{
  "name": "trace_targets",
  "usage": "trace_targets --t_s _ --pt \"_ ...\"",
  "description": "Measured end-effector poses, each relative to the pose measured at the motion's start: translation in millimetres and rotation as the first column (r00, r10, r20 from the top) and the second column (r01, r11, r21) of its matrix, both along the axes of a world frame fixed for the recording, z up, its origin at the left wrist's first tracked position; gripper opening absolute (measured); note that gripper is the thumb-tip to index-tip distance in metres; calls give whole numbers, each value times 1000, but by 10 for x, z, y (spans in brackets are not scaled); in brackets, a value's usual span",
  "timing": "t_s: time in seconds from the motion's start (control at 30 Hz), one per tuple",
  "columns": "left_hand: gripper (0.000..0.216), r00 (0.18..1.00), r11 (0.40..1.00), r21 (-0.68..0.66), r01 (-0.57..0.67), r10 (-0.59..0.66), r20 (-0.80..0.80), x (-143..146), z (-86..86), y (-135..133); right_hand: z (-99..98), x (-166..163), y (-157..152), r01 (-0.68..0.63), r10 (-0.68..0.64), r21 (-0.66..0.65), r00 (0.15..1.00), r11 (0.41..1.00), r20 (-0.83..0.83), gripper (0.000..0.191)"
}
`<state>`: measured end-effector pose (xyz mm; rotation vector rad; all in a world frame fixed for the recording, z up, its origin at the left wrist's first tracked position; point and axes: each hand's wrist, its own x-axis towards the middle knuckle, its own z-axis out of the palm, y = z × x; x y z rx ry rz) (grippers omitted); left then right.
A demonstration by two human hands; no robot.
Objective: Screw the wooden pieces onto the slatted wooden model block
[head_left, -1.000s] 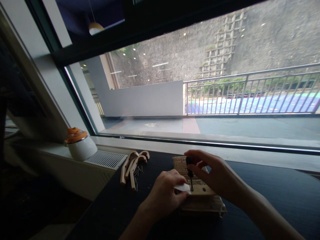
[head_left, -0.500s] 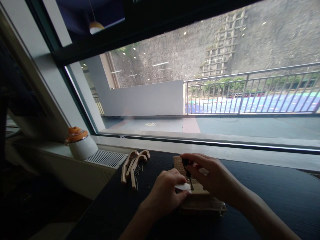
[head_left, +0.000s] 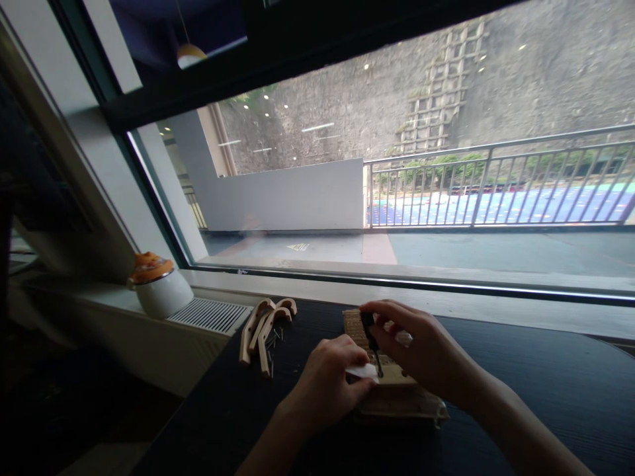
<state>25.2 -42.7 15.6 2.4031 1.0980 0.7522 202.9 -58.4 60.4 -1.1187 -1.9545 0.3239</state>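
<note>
A screwdriver (head_left: 368, 327) with a black handle is gripped in the fingers of my right hand (head_left: 419, 340). It stands nearly upright, its tip on a pale wooden strip (head_left: 395, 376) with dark holes. My left hand (head_left: 333, 370) pinches a small white piece (head_left: 361, 371) at the strip's left end; whether it grips the wood too I cannot tell. Beneath the strip lies a block wrapped in clear film (head_left: 404, 406). Brown corrugated material (head_left: 351, 320) shows behind the screwdriver, partly hidden by my right hand.
Several curved wooden hooks (head_left: 268, 330) lie left of my hands on the dark table (head_left: 536, 377), with loose screws (head_left: 272, 340) beside them. A white pot with an orange top (head_left: 163, 287) stands on the sill near a vent grille (head_left: 213, 313). A window rises behind the table.
The screwdriver handle and my right fingers have shifted very slightly. My left hand holds the same place.
</note>
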Motion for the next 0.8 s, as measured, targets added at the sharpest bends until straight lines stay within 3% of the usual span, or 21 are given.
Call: trace_targets --t_s 0.27,0.43,0.57,0.8 --pt "10 1000 1000 -14 -11 11 1 0 -3 6 26 34 -12 22 -22 -38 999 999 -23 23" --pt "9 1000 1000 -18 -1 1 -7 3 4 1 8 44 15 -17 17 6 999 1000 27 33" --pt "10 1000 1000 -17 3 -3 -4 0 3 0 9 52 16 -59 58 26 998 998 40 30" --pt "9 1000 1000 -24 -1 1 -13 0 -4 13 -17 82 24 -17 17 -12 1000 1000 10 26"
